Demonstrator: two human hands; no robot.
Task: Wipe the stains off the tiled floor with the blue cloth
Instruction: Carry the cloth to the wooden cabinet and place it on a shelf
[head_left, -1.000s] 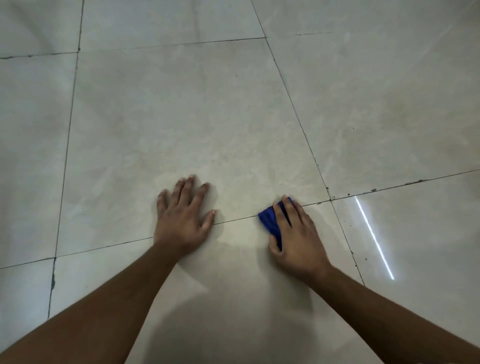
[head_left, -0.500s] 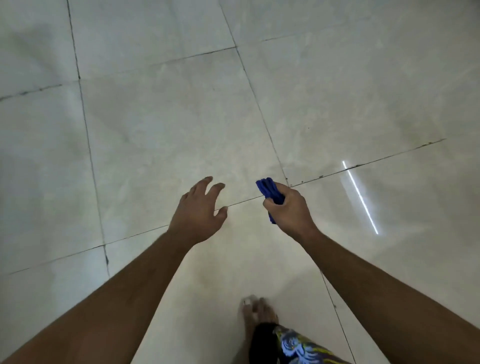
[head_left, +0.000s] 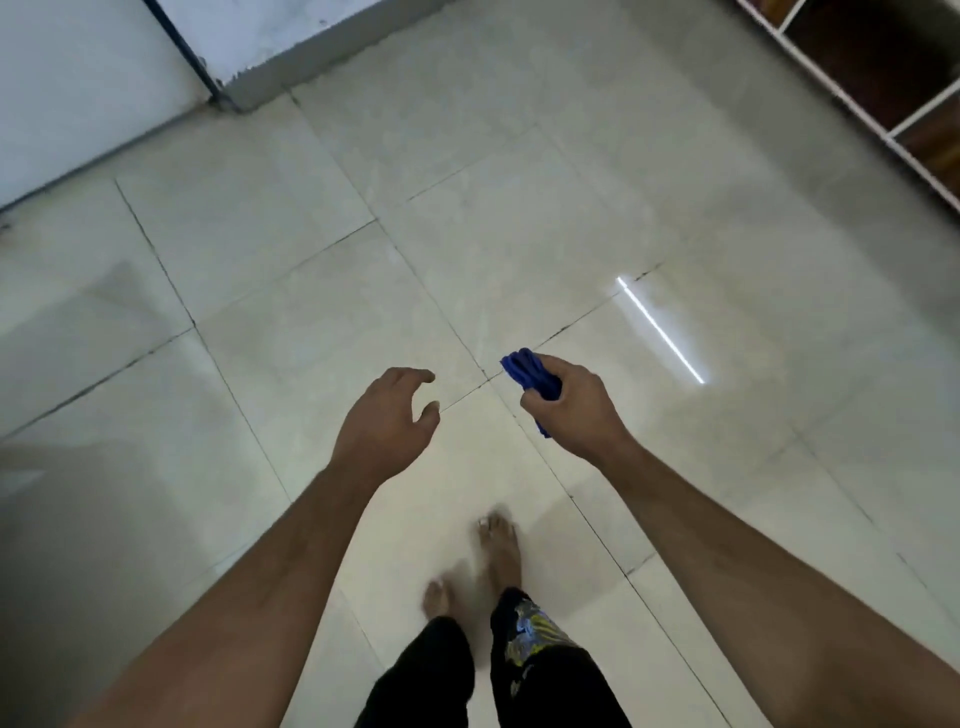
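Note:
My right hand (head_left: 574, 405) is raised well above the tiled floor (head_left: 322, 291) and grips the bunched blue cloth (head_left: 527, 371), which sticks out past the thumb and hangs a little below the palm. My left hand (head_left: 387, 421) hovers beside it, to the left, empty, with its fingers loosely curled and apart. The pale glossy tiles have dark grout lines with small specks along the joint near the cloth. No distinct stain shows from this height.
My bare feet (head_left: 496, 551) and dark trousers stand on the tiles below the hands. A white wall and door frame (head_left: 208, 78) close the top left. A white shelf unit (head_left: 893, 78) with dark compartments fills the top right. A bright light streak (head_left: 660, 330) reflects on the floor.
Both hands have lifted off the floor, the right one taking the cloth with it. The view has risen from close to the tiles to standing height, bringing feet, wall and shelf into sight.

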